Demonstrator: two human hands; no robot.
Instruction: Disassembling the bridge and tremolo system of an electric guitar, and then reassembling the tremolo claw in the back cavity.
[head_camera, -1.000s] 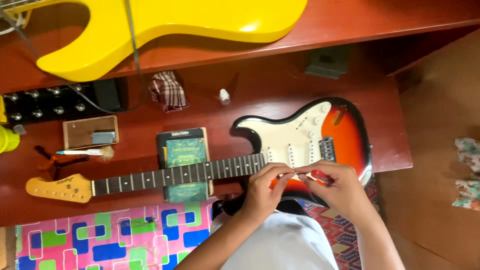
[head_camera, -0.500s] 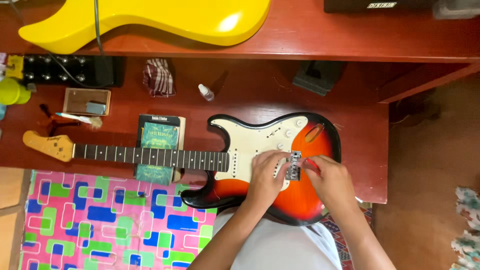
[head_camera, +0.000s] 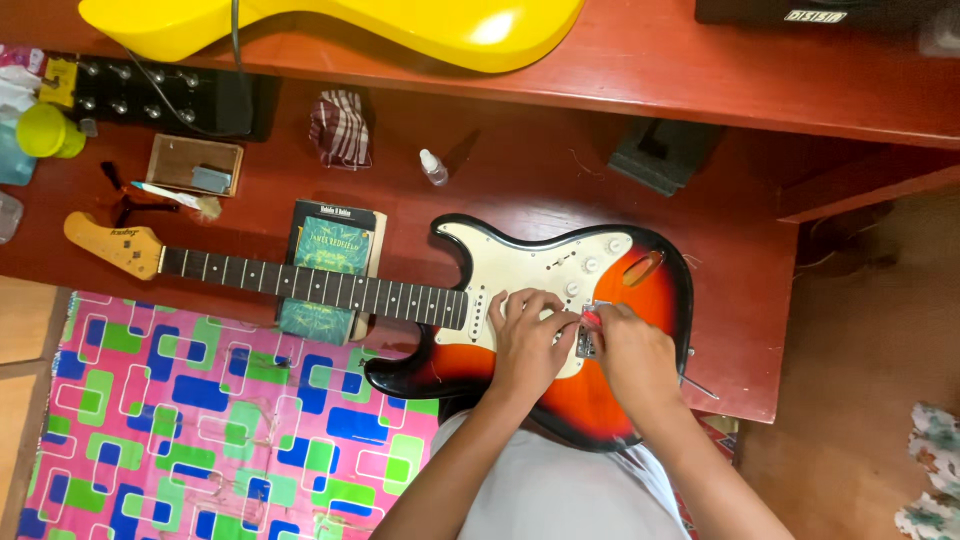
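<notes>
1. The sunburst electric guitar with a white pickguard (head_camera: 560, 270) lies flat on the red wooden workbench (head_camera: 740, 260), body under both hands, neck running away past the left hand.
2. The left hand (head_camera: 528, 335) rests palm-down on the pickguard, fingers spread and curled lightly toward the metal bridge (head_camera: 588, 340); it grips nothing that can be seen.
3. The right hand (head_camera: 632, 355) sits just beside the left, touching the bridge, its fingertips pinched around a small red tool (head_camera: 592, 318). What kind of tool it is cannot be told.
4. Beyond the left hand, the dark fretboard (head_camera: 310, 285) crosses a green book (head_camera: 330, 265) that props the neck, and ends in a pale wooden headstock (head_camera: 112, 243).
5. Further out past that hand sit a small wooden tray (head_camera: 193, 165), a black pedal board with knobs (head_camera: 150, 95) and a yellow-green cup (head_camera: 45, 130).
6. Ahead of both hands stand a small clear dropper bottle (head_camera: 433, 167) and a checked cloth (head_camera: 340, 128); a yellow guitar body (head_camera: 400, 25) lies on the shelf above.
7. Below the left forearm spreads a pink patterned mat (head_camera: 200, 420).
</notes>
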